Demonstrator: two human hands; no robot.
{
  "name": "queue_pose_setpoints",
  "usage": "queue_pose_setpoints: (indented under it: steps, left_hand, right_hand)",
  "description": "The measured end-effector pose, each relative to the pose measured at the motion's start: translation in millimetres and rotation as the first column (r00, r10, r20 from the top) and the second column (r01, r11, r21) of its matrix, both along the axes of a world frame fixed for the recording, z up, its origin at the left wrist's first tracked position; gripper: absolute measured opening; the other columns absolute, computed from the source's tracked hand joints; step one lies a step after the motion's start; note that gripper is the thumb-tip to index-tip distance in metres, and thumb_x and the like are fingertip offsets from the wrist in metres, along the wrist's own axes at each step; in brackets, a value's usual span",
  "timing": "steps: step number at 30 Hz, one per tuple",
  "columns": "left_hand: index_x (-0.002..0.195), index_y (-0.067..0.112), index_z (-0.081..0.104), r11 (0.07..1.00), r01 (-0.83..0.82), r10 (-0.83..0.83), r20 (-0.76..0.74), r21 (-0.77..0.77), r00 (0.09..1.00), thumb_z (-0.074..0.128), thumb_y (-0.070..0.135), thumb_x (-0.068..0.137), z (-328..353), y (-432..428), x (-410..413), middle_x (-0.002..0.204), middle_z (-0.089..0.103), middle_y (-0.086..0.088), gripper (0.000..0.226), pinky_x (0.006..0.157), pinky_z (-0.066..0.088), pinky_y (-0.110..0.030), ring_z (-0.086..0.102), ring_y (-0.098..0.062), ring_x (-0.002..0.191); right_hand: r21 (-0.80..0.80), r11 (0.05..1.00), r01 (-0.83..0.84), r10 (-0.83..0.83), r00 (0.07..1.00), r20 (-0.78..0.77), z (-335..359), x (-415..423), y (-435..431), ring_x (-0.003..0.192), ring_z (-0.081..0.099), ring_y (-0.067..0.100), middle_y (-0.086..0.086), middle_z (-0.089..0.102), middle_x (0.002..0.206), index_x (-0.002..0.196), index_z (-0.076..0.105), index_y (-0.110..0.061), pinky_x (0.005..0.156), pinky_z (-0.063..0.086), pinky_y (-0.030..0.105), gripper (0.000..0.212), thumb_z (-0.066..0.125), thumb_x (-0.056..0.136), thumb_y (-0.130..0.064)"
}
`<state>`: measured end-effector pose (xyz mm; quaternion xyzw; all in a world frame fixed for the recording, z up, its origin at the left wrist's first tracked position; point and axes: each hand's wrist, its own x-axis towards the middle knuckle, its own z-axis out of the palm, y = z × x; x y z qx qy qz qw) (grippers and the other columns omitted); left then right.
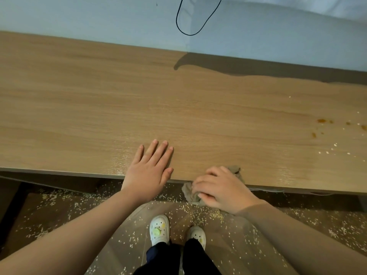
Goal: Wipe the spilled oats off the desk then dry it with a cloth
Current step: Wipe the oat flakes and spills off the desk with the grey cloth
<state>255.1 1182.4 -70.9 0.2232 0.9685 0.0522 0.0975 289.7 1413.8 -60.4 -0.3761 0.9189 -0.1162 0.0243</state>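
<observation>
— Where is the cloth?
— The grey-brown cloth [189, 192] is bunched at the near edge of the desk [99, 106], and part of it hangs past the edge. The right hand [220, 189] lies over it, fingers curled round the fabric and clutching it.
— And the oats?
— A few pale oats [335, 144] lie on the desk top far to the right, well apart from the cloth. Brown stains [321, 121] sit just behind them. Many more scattered flakes [49, 197] cover the floor [228, 251] under and in front of the desk.
— The other hand?
— The left hand [149, 171] rests flat on the desk just left of the cloth. Its fingers are straight, slightly spread and hold nothing, and the heel of the palm reaches over the edge.
— What else is around?
— A black cable [190, 26] hangs in a loop against the pale wall [79, 16] behind the desk, and a dark shadow crosses the back right of the top. Below, white clogs [158, 229] with small charms stand among the flakes.
</observation>
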Motion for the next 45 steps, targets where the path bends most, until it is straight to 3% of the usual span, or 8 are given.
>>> queue_pose_setpoints:
  steps: [9, 13, 18, 25, 30, 35, 39, 45]
  left_hand:
    - [0.144, 0.027, -0.008, 1.0, -0.011, 0.011, 0.015, 0.021, 1.0, -0.02, 0.061, 0.08, 2.1, -1.2, -1.3, 0.15, -0.011, 0.009, 0.073, 0.113, -0.014, -0.037, -0.018, -0.014, 0.139]
    - [0.141, 0.026, 0.041, 0.997, -0.013, 0.018, -0.062, 0.08, 0.998, 0.013, 0.049, 0.09, 10.8, -10.2, -13.0, 0.147, 0.038, 0.001, 0.062, 0.111, 0.018, -0.043, 0.03, -0.022, 0.139]
    - [0.129, 0.02, 0.056, 0.984, -0.154, 0.169, -0.182, 0.092, 0.969, 0.028, 0.041, 0.093, 14.5, -35.5, -49.9, 0.137, 0.052, -0.008, 0.051, 0.105, 0.031, -0.049, 0.04, -0.031, 0.131]
    - [0.149, 0.037, -0.004, 0.947, -0.313, 0.313, -0.013, -0.079, 0.95, 0.007, 0.058, 0.093, -0.1, -56.9, -68.8, 0.158, -0.009, 0.004, 0.061, 0.115, -0.006, -0.049, -0.015, -0.021, 0.144]
    - [0.149, 0.037, -0.001, 0.949, -0.312, 0.312, -0.021, -0.038, 0.95, 0.003, 0.051, 0.096, -1.7, -59.5, -70.9, 0.158, -0.005, 0.007, 0.056, 0.115, -0.007, -0.046, -0.012, -0.019, 0.145]
    - [0.146, 0.019, 0.028, 0.849, -0.459, 0.474, 0.005, 0.262, 0.881, 0.031, 0.023, 0.099, 3.7, -59.9, -74.0, 0.152, 0.032, 0.0, 0.047, 0.115, 0.006, -0.042, 0.012, -0.016, 0.145]
    - [0.147, 0.023, 0.028, 0.895, -0.412, 0.421, -0.015, 0.17, 0.907, 0.029, 0.026, 0.1, 1.8, -59.8, -72.9, 0.156, 0.02, 0.007, 0.047, 0.115, 0.002, -0.04, 0.005, -0.014, 0.145]
    - [0.149, 0.024, 0.023, 0.904, -0.405, 0.411, -0.016, 0.138, 0.912, 0.025, 0.028, 0.101, 2.3, -58.7, -72.1, 0.157, 0.015, 0.008, 0.048, 0.115, -0.001, -0.04, 0.001, -0.014, 0.145]
  right_hand:
    - [-0.336, 0.533, 0.777, -0.767, 0.611, 0.197, 23.1, -47.7, -19.5, 0.111, 0.043, 0.015, -0.014, 0.054, 0.12, 0.119, 0.054, -0.034, 0.094, 0.034, 0.04, 0.031, 0.042, 0.091, -0.037]
    - [0.16, 0.778, 0.607, -0.622, 0.781, 0.059, 17.9, -38.7, -48.8, 0.135, 0.019, 0.021, -0.009, 0.019, 0.152, 0.143, 0.029, -0.035, 0.106, 0.019, 0.041, 0.058, 0.03, 0.091, -0.06]
    - [0.017, 0.969, 0.246, -0.244, 0.967, -0.077, 8.1, -46.1, -34.6, 0.11, 0.054, 0.021, -0.007, 0.056, 0.129, 0.118, 0.061, -0.033, 0.088, 0.04, 0.038, 0.036, 0.053, 0.082, -0.031]
    - [-0.119, 0.067, 0.991, -0.983, 0.086, 0.159, 4.2, -147.7, -21.4, 0.125, 0.033, 0.028, -0.001, 0.038, 0.144, 0.13, 0.047, -0.029, 0.101, 0.024, 0.042, 0.039, 0.046, 0.092, -0.026]
    - [-0.098, 0.552, 0.828, -0.821, 0.56, 0.108, -1.8, -198.4, -85.9, 0.128, 0.029, 0.024, -0.008, 0.033, 0.148, 0.13, 0.047, -0.032, 0.098, 0.023, 0.037, 0.04, 0.043, 0.091, -0.026]
    - [-0.155, 0.972, 0.179, -0.152, 0.974, 0.17, 5.7, -122.4, -102.9, 0.117, 0.045, 0.027, -0.009, 0.055, 0.131, 0.11, 0.065, -0.03, 0.093, 0.027, 0.04, 0.037, 0.047, 0.078, -0.024]
    - [-0.155, 0.987, -0.048, 0.072, 0.986, 0.153, 3.2, -74.0, -66.3, 0.107, 0.049, 0.019, -0.009, 0.063, 0.118, 0.101, 0.069, -0.028, 0.087, 0.036, 0.04, 0.037, 0.042, 0.076, -0.027]
    - [-0.133, 0.643, 0.754, -0.736, 0.656, 0.164, 9.3, -115.8, -77.3, 0.12, 0.037, 0.016, -0.014, 0.047, 0.136, 0.119, 0.057, -0.033, 0.098, 0.024, 0.033, 0.036, 0.051, 0.087, -0.019]
